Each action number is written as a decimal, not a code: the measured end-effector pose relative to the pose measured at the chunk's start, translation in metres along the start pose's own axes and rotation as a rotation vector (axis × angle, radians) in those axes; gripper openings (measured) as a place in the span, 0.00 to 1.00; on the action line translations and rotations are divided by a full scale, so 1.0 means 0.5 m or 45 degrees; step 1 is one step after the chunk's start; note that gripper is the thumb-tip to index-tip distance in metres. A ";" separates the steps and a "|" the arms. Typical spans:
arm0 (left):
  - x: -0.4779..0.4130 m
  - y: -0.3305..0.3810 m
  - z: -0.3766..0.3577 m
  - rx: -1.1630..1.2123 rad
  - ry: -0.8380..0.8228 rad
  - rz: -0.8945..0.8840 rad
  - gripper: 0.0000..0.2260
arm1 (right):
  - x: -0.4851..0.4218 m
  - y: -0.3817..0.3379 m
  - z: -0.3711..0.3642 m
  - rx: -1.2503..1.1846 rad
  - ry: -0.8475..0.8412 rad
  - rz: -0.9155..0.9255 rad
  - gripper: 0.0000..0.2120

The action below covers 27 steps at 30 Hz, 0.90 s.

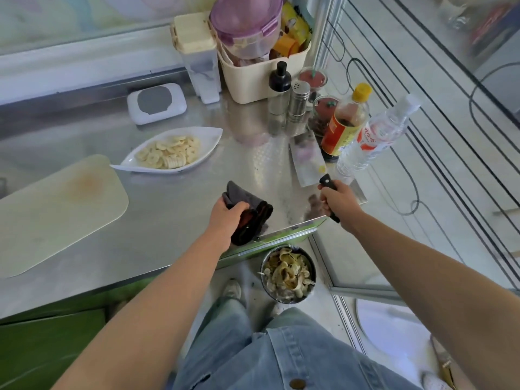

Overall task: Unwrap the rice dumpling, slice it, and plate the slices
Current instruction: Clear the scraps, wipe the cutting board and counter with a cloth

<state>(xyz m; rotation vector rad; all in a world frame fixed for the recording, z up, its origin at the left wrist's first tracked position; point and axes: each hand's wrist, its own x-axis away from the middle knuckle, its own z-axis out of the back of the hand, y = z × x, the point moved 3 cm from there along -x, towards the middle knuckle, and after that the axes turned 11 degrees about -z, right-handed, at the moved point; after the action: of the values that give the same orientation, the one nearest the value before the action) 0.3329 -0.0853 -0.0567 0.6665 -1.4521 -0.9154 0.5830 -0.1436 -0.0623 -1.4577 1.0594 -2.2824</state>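
The steel counter carried the white leaf-shaped plate, and everything else is placed from that plate. Left of the plate and nearer the person lay the pale cutting board, with nothing on it but an orange stain. Right of the plate and much nearer the person, down on the floor past the counter's edge, stood a round bin full of pale scraps; whether they were the wrapping could not be told. Right of the plate, well apart from it, was the cleaver, its blade low over the steel beside the bottles; whether it touched the surface could not be told. The right hand had its fingers wrapped tight round the black handle. Between that hand and the plate, nearer the person, was a dark folded cloth, and the left hand clutched it with curled fingers and thumb. The pale slices lay heaped in the plate's middle. No whole dumpling was in view, so unwrapping, slicing and plating looked finished; what remained seemed to be only wiping the blade or counter and putting the cleaver down
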 end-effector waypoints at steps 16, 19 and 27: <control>-0.052 0.022 0.026 0.066 0.052 -0.040 0.12 | -0.088 -0.024 -0.001 0.836 0.615 0.332 0.22; -0.055 0.018 0.020 0.049 0.017 -0.078 0.13 | -0.091 -0.017 0.005 0.861 0.623 0.271 0.23; -0.038 0.022 -0.042 0.042 -0.124 -0.147 0.17 | 0.043 -0.053 -0.095 0.448 -0.049 0.678 0.18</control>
<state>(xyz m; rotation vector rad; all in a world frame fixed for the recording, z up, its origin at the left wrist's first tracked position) 0.3569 -0.0667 -0.0585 0.7445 -1.5304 -1.0273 0.5366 -0.1150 -0.0411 -0.9392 0.8490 -1.9228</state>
